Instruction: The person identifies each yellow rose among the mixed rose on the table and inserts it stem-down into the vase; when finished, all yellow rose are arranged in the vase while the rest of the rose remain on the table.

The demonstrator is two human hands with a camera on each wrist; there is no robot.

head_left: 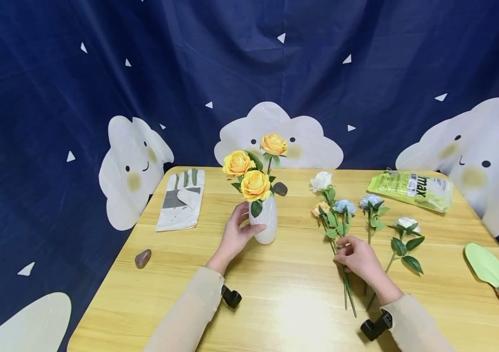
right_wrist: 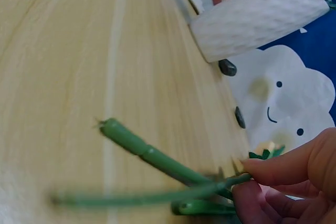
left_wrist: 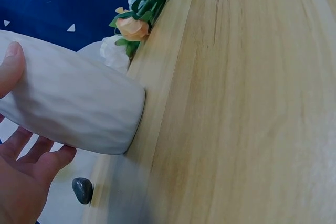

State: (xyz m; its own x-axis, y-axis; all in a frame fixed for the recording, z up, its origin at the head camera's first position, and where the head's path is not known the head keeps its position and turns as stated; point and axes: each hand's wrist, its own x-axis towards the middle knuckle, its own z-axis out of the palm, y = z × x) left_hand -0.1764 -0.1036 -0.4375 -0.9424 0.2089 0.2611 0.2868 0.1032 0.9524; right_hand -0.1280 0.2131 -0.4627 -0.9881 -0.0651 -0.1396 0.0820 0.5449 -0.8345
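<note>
My left hand (head_left: 236, 233) grips a white textured vase (head_left: 268, 222), thumb on the near side and fingers around the left. The vase stands upright on the table with several yellow roses (head_left: 255, 186) in it. In the right wrist view, my right hand (right_wrist: 294, 182) pinches a green flower stem (right_wrist: 139, 195) between thumb and fingertips. From the head view, that hand is over the stems of a loose group with a white rose (head_left: 321, 181), a pale orange flower (head_left: 320, 209) and a blue flower (head_left: 344, 207). Which bloom the pinched stem belongs to I cannot tell.
Right of the hand lie another blue flower (head_left: 370, 201) and a white rose (head_left: 407, 224). Farther out are a green bag (head_left: 412, 189) and a trowel (head_left: 488, 264). A glove (head_left: 182, 200) and a brown stone (head_left: 142, 258) lie left; a dark stone (head_left: 280, 188) sits behind the vase.
</note>
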